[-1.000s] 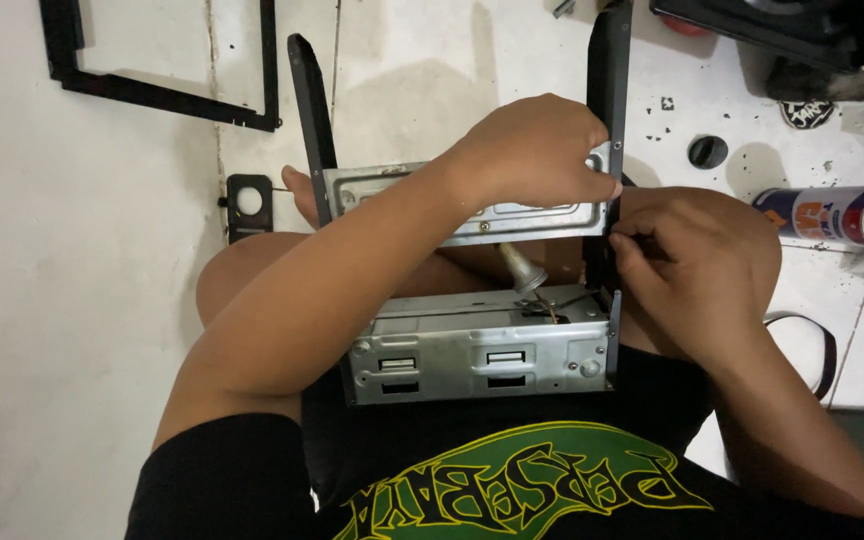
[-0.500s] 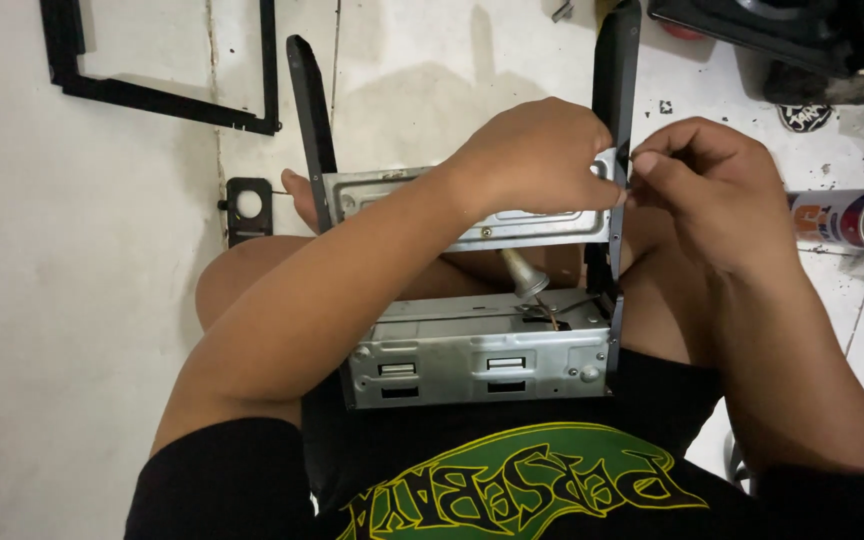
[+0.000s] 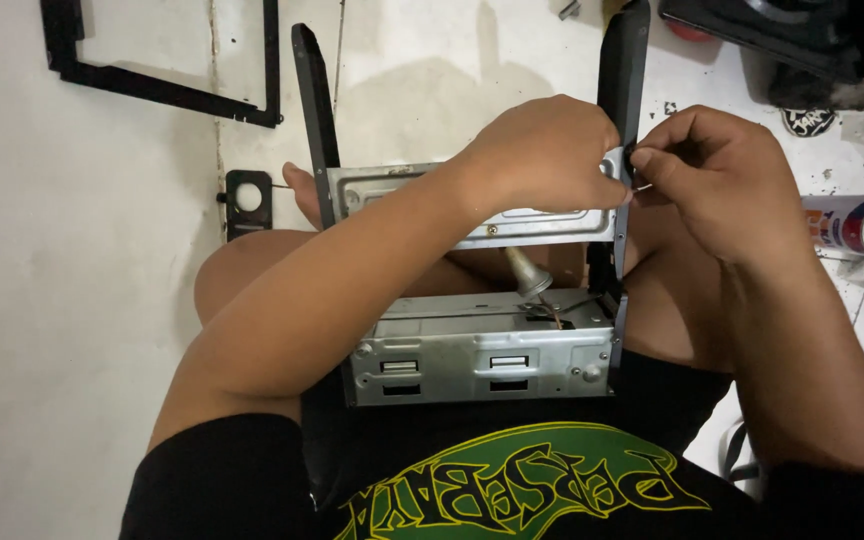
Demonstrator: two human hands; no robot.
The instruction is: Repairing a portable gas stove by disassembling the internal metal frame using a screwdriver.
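A grey metal chassis (image 3: 482, 362) with two black side arms rests in my lap. My left hand (image 3: 542, 155) grips the upper metal crossbar (image 3: 392, 190) at its right end, next to the right black arm (image 3: 620, 70). My right hand (image 3: 717, 175) pinches a small thin part, perhaps a screw or pin, against that same corner where crossbar and arm meet. The left black arm (image 3: 314, 110) stands free. A small funnel-shaped metal piece (image 3: 529, 275) and wires sit inside the chassis.
On the white floor lie a black rectangular frame (image 3: 167, 85) at top left, a small black bracket (image 3: 249, 198) by my foot, a spray can (image 3: 862, 225) at right, and dark gear (image 3: 802, 40) at top right.
My right hand rose from the lower chassis to the crossbar's upper right corner, where it works beside my left hand. The left hand kept its grip.
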